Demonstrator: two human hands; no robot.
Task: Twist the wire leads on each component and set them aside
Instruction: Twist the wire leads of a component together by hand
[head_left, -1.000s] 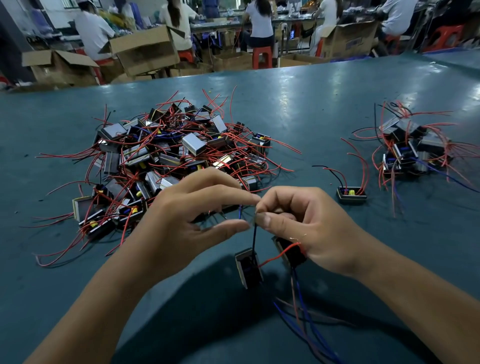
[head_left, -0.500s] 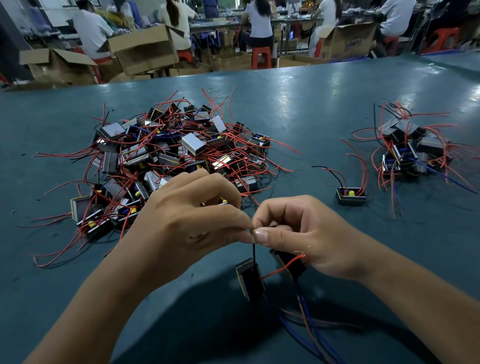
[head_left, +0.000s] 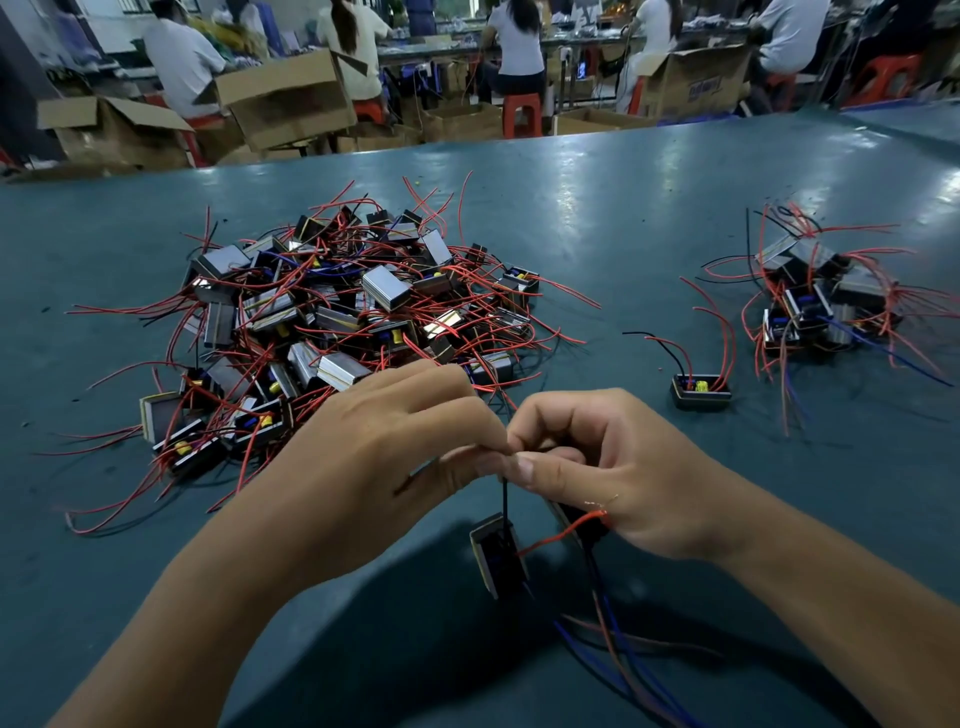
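My left hand (head_left: 374, 457) and my right hand (head_left: 613, 462) meet fingertip to fingertip above the table and pinch the end of a black lead. A small black component (head_left: 498, 556) hangs from that lead just below my fingers. Its red lead (head_left: 563, 530) curves right to my right palm, bare strands showing at its tip. A second dark component sits partly hidden under my right hand, with blue and brown leads (head_left: 618, 649) trailing toward me. A big pile of components (head_left: 332, 317) with red leads lies behind my left hand.
A smaller pile of components (head_left: 815, 301) lies at the right, with a single component (head_left: 701, 392) between it and my hands. The green table (head_left: 597, 218) stretches back to cardboard boxes (head_left: 285, 98), red stools and seated people.
My left fingers have rolled forward and closed tighter over the lead tip against my right thumb. Both hands have sunk slightly toward me. The hanging component stays about where it was.
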